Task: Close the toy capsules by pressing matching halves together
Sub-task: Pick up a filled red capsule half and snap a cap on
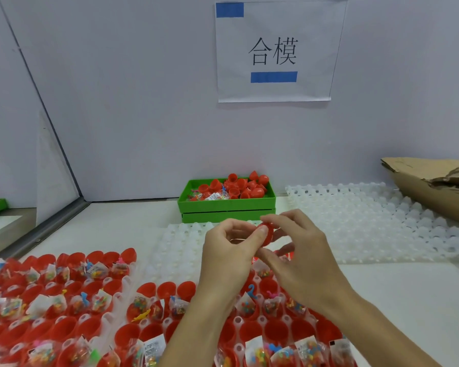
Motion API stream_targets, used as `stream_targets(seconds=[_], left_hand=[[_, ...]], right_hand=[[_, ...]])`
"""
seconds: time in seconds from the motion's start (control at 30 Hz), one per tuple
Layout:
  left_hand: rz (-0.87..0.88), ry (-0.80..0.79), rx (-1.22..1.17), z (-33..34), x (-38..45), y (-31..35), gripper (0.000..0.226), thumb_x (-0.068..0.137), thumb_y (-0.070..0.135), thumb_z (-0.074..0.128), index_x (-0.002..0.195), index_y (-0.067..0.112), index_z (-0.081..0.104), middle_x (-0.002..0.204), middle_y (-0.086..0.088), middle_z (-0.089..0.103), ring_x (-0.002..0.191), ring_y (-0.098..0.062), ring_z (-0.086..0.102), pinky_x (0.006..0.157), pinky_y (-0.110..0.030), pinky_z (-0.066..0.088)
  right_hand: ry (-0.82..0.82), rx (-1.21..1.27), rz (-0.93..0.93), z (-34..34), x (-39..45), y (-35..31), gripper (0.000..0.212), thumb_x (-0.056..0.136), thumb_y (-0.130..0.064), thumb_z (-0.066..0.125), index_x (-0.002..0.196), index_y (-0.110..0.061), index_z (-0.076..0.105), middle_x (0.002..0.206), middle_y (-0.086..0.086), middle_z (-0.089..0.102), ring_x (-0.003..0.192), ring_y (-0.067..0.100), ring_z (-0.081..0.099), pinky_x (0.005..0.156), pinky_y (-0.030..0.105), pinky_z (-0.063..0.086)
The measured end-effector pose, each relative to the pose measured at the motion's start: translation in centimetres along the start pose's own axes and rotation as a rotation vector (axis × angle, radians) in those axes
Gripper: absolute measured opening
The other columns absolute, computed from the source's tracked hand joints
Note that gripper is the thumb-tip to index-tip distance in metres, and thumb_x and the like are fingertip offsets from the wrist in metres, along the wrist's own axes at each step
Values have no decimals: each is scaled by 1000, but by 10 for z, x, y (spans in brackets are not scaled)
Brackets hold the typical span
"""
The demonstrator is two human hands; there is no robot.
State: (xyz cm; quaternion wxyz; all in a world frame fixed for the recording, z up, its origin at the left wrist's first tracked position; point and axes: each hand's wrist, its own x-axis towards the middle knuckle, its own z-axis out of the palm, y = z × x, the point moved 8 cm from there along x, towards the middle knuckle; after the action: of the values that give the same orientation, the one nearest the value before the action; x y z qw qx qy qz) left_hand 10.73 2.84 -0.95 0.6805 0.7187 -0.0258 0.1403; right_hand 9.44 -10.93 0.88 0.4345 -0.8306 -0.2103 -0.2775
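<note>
Both hands meet at the middle of the view around one red capsule half. My left hand pinches it with thumb and curled fingers from the left. My right hand grips it from the right, fingers curled over its top. Below them, white trays hold several open red capsule halves, many with small bagged toys inside. A green bin at the back holds several loose red halves.
Translucent white egg-style trays lie stacked at the right and behind my hands. A torn cardboard box sits at the far right. A paper sign hangs on the back wall. A partition stands at the left.
</note>
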Motion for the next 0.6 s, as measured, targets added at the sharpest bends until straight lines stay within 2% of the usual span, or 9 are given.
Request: stream_targets(seconds=[0.07,0.17,0.23,0.3,0.37,0.43,0.5,0.53,0.6], left_hand=[[12,11,8,1,-1,1,13,83,31,77,81,20,72,79,8,73,78,-5,70,68,-20,56],[11,20,-41,3,-3,4,30,77,57,67,87,28,71,82,10,74,79,-2,70,60,-12,52],[2,42,-26,2,-3,5,41,70,70,56,90,36,67,84,13,73,80,2,68,54,-9,49],[-5,49,-22,2,-3,5,47,67,73,49,93,37,64,84,16,72,80,2,68,56,-15,53],[5,44,-17,3,-2,7,50,67,74,45,95,36,62,85,21,71,79,3,68,61,-21,56],[28,35,-27,4,-3,11,50,68,72,45,97,35,62,86,23,70,79,3,67,57,-17,54],[46,27,-23,7,-4,14,47,71,69,46,97,34,63,87,22,70,80,2,67,56,-15,53],[54,22,-12,8,-5,14,44,73,67,46,97,34,63,87,22,70,80,3,67,60,-17,54],[70,18,1,9,-6,15,40,76,65,46,97,35,63,88,22,70,80,3,67,69,-22,55]], right_hand=[[16,-59,-26,3,0,-2,39,84,-14,75,121,-19,65,106,-9,53,91,4,61,71,17,55],[75,-31,-9,1,4,2,33,89,-16,70,120,-21,65,105,-10,58,90,2,63,68,12,53],[161,148,150,-6,12,16,25,92,-19,67,115,-27,65,103,-14,65,91,0,66,68,14,55],[253,441,396,-14,22,45,13,99,-21,57,105,-26,67,104,-9,70,92,7,70,69,21,58],[381,702,629,-22,31,76,23,104,-22,45,98,-18,67,103,0,72,91,15,72,69,26,57],[546,912,795,-37,43,110,27,105,-25,44,97,-10,65,98,6,70,87,19,69,67,28,54],[716,1082,864,-60,59,138,26,103,-24,49,103,0,59,98,11,67,77,18,65,62,25,53],[799,1126,899,-71,66,152,24,103,-21,51,109,2,57,102,13,64,73,17,62,61,22,55],[956,1137,914,-108,75,164,16,101,-9,52,113,1,55,112,13,60,73,16,60,72,19,58]])
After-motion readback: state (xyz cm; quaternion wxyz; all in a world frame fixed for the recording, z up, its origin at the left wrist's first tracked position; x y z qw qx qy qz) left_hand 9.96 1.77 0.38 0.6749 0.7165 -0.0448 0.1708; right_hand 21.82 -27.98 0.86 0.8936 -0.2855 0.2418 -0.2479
